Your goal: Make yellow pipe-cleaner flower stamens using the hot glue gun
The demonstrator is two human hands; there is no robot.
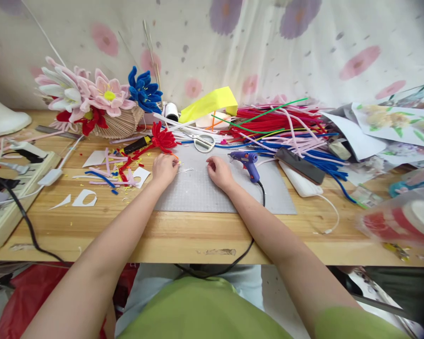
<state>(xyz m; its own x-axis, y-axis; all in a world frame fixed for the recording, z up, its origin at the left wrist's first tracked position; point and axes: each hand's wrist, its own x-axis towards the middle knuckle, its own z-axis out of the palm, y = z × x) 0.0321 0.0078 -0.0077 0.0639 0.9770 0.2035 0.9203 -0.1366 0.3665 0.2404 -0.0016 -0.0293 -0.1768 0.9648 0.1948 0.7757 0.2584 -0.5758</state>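
Note:
My left hand (165,170) rests over the left part of the grey cutting mat (212,201), fingers pinched together; what they hold is too small to make out. Just beside its fingertips lie thin white strands (187,170) with tiny tips. Behind that hand is a red fuzzy flower (163,138) made of pipe cleaner. My right hand (220,173) lies on the mat with its fingers curled in, and nothing shows between them. To its right a purple glue gun (246,162) stands on the mat. White-handled scissors (204,143) lie at the mat's back edge.
Pipe cleaner scraps (109,175) and cut white card (85,198) litter the left side. Finished flowers (108,96) stand behind them. Bundled pipe cleaners (279,123) fill the back right, near a dark phone (300,165). A power strip (28,200) sits far left.

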